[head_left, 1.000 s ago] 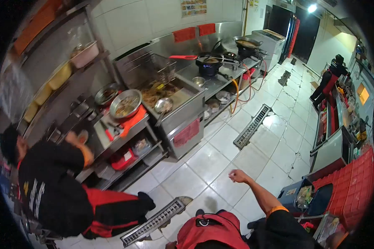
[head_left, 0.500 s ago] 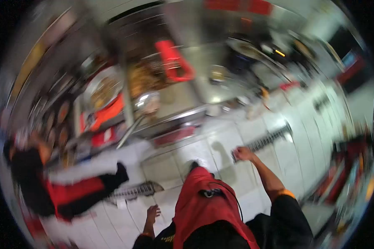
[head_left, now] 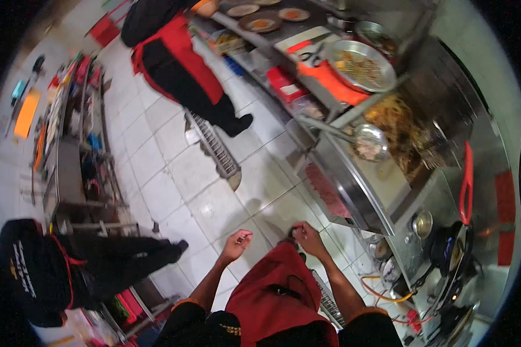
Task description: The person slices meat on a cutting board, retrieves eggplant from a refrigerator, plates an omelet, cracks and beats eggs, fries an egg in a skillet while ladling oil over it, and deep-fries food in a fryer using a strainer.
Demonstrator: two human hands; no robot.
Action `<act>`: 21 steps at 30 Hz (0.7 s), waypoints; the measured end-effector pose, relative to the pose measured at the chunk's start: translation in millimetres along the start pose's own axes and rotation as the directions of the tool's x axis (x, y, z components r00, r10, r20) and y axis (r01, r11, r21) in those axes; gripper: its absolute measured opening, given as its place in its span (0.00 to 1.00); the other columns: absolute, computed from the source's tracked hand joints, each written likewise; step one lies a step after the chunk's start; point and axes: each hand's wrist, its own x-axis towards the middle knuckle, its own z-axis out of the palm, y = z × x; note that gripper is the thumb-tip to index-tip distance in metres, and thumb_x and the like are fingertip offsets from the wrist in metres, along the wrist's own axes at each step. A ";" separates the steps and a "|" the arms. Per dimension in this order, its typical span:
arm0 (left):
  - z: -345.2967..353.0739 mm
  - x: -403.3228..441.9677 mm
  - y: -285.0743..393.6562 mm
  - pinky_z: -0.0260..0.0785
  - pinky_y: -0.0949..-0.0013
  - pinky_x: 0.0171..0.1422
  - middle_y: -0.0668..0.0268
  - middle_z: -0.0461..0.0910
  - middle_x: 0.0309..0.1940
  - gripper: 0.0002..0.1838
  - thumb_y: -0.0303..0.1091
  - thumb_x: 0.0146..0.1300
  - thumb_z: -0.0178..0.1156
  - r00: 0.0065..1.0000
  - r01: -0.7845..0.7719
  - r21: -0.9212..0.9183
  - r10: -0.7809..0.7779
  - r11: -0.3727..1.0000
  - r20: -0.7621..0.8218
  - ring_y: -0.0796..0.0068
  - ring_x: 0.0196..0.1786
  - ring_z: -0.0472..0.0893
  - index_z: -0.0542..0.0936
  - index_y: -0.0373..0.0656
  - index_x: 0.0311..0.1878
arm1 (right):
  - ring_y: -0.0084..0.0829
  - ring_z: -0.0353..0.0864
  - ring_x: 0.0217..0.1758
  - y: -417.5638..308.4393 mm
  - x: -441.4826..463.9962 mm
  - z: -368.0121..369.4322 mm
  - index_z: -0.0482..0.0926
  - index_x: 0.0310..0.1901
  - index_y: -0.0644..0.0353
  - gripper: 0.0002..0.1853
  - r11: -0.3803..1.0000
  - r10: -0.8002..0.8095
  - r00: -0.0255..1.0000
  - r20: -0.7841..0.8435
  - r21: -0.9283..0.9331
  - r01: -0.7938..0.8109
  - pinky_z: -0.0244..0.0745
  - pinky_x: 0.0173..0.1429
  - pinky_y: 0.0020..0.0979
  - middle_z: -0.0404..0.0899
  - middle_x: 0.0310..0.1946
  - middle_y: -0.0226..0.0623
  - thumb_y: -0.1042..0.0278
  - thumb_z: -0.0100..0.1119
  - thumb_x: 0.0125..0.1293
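My left hand (head_left: 236, 245) is in front of my red apron (head_left: 266, 277), its fingers curled in. A small pale spot shows at its fingertips, too small to name. To its right, my right hand (head_left: 308, 239) is closed, knuckles forward; whatever it may hold is hidden. Both hands are in the air above the tiled floor and touch no surface. Nearest to the right hand is the steel griddle counter (head_left: 382, 211). On it a long-handled strainer (head_left: 370, 143) with pale food rests beside a heap of browned food (head_left: 396, 124).
A steel pan of food (head_left: 362, 65) stands on an orange board (head_left: 336, 84), near black-handled scissors (head_left: 312, 56). A red-handled tool (head_left: 466, 185) lies at the right. One co-worker (head_left: 179, 63) stands by the counter, another (head_left: 46, 272) at the left beside shelves (head_left: 69, 173). A drain grate (head_left: 214, 144) crosses the floor.
My view has turned left, so the griddle is now on my right. My hands have come closer together in front of the apron, and a second co-worker has come into view.
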 end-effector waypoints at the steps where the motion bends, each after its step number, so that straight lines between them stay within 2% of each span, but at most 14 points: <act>1: -13.8 -15.5 6.9 0.69 0.75 0.35 0.71 0.77 0.33 0.10 0.33 0.64 0.56 0.994 0.068 -0.024 -0.070 0.997 -0.078 0.81 0.32 0.76 0.75 0.43 0.48 | 0.27 0.78 0.33 -39.3 21.0 -1.0 0.72 0.51 0.58 0.16 1.000 0.007 1.000 0.025 -0.009 -0.006 0.73 0.36 0.28 0.78 0.30 0.35 0.68 0.57 0.62; 2: -32.2 -26.0 6.9 0.69 0.76 0.35 0.72 0.76 0.33 0.11 0.31 0.64 0.55 0.979 0.127 -0.054 -0.134 0.990 -0.153 0.81 0.32 0.76 0.75 0.44 0.49 | 0.27 0.78 0.32 -70.2 44.7 7.0 0.72 0.51 0.57 0.16 1.000 0.008 0.999 0.045 -0.022 -0.007 0.73 0.35 0.28 0.78 0.30 0.36 0.67 0.57 0.62; 4: -80.2 -47.3 -25.3 0.68 0.76 0.31 0.70 0.77 0.34 0.10 0.36 0.64 0.57 0.926 0.002 -0.068 -0.028 0.998 -0.376 0.81 0.30 0.75 0.75 0.42 0.44 | 0.29 0.79 0.31 -86.1 89.3 52.6 0.72 0.52 0.57 0.17 0.998 -0.060 0.990 0.128 0.029 0.056 0.74 0.34 0.29 0.79 0.30 0.38 0.66 0.58 0.61; 6: -133.6 -67.3 -25.4 0.67 0.77 0.29 0.71 0.76 0.32 0.08 0.34 0.64 0.57 0.822 0.045 -0.194 -0.146 0.980 -0.551 0.81 0.28 0.75 0.75 0.44 0.44 | 0.30 0.80 0.30 -127.9 136.4 100.8 0.72 0.53 0.56 0.18 0.991 -0.136 0.965 0.223 0.037 0.131 0.74 0.33 0.29 0.79 0.31 0.39 0.65 0.58 0.61; 8: -191.4 -74.4 -26.8 0.66 0.78 0.29 0.71 0.75 0.30 0.09 0.33 0.64 0.54 0.669 0.040 -0.277 -0.232 0.960 -0.706 0.82 0.28 0.75 0.74 0.45 0.46 | 0.28 0.80 0.28 -194.7 183.1 154.7 0.71 0.53 0.56 0.19 0.978 -0.202 0.919 0.339 0.016 0.209 0.75 0.32 0.28 0.79 0.31 0.39 0.63 0.58 0.62; 10: -257.8 -72.0 -42.7 0.69 0.75 0.30 0.68 0.77 0.33 0.13 0.39 0.65 0.55 0.578 0.010 -0.286 -0.239 0.958 -0.780 0.80 0.30 0.77 0.74 0.44 0.48 | 0.27 0.80 0.28 -254.8 235.8 220.7 0.71 0.54 0.56 0.20 0.993 -0.111 0.886 0.449 0.081 0.083 0.76 0.31 0.28 0.79 0.33 0.38 0.63 0.58 0.62; 11: -294.2 -63.4 -40.6 0.69 0.75 0.30 0.68 0.77 0.33 0.13 0.39 0.65 0.54 0.532 0.015 -0.334 -0.290 0.942 -0.795 0.79 0.30 0.77 0.74 0.43 0.48 | 0.26 0.80 0.28 -285.1 265.6 255.9 0.70 0.54 0.56 0.20 0.993 -0.069 0.865 0.496 0.113 0.015 0.76 0.31 0.28 0.79 0.35 0.37 0.62 0.58 0.62; 12: -326.1 -54.4 -33.6 0.69 0.75 0.30 0.67 0.77 0.33 0.13 0.39 0.65 0.54 0.492 0.025 -0.386 -0.348 0.922 -0.798 0.79 0.31 0.77 0.74 0.43 0.48 | 0.23 0.80 0.33 -305.9 296.6 294.2 0.69 0.55 0.56 0.21 0.982 -0.026 0.851 0.525 0.173 -0.076 0.76 0.30 0.27 0.78 0.37 0.37 0.61 0.59 0.62; 15: -437.4 -8.9 -3.8 0.69 0.76 0.32 0.67 0.76 0.31 0.13 0.36 0.66 0.53 0.465 -0.101 -0.377 -0.291 0.921 -0.836 0.79 0.30 0.76 0.74 0.41 0.49 | 0.29 0.80 0.37 -338.8 394.0 384.3 0.67 0.57 0.57 0.21 0.986 -0.063 0.836 0.545 0.163 -0.032 0.77 0.34 0.30 0.77 0.44 0.39 0.64 0.58 0.63; 17: -497.2 33.0 -0.3 0.70 0.75 0.33 0.67 0.77 0.32 0.12 0.36 0.66 0.53 0.544 -0.135 -0.328 -0.207 0.935 -0.813 0.79 0.31 0.77 0.74 0.42 0.50 | 0.33 0.80 0.41 -359.5 454.3 430.0 0.66 0.59 0.56 0.22 0.957 0.019 0.837 0.546 0.232 -0.173 0.77 0.39 0.35 0.75 0.48 0.42 0.67 0.56 0.64; 19: -573.8 61.5 22.4 0.70 0.75 0.34 0.68 0.78 0.33 0.12 0.37 0.66 0.53 0.565 -0.122 -0.327 -0.206 0.937 -0.799 0.79 0.32 0.77 0.75 0.43 0.50 | 0.38 0.79 0.44 -369.9 517.8 472.6 0.64 0.61 0.55 0.23 0.877 0.201 0.832 0.518 0.282 -0.388 0.77 0.44 0.41 0.74 0.53 0.45 0.70 0.53 0.64; 20: -609.0 78.6 50.5 0.70 0.76 0.34 0.68 0.78 0.33 0.13 0.37 0.65 0.55 0.534 -0.156 -0.346 -0.216 0.925 -0.817 0.80 0.33 0.78 0.75 0.46 0.52 | 0.35 0.81 0.35 -383.8 551.3 496.7 0.60 0.62 0.55 0.26 0.871 0.241 0.876 0.419 0.305 -0.385 0.78 0.33 0.37 0.78 0.47 0.45 0.71 0.56 0.63; 21: -651.0 91.6 66.9 0.70 0.76 0.34 0.68 0.78 0.33 0.14 0.37 0.65 0.55 0.514 -0.146 -0.330 -0.213 0.933 -0.831 0.81 0.33 0.78 0.74 0.46 0.52 | 0.37 0.81 0.36 -362.3 604.3 526.9 0.61 0.60 0.56 0.26 0.884 0.231 0.893 0.387 0.300 -0.359 0.79 0.33 0.39 0.78 0.47 0.46 0.71 0.57 0.62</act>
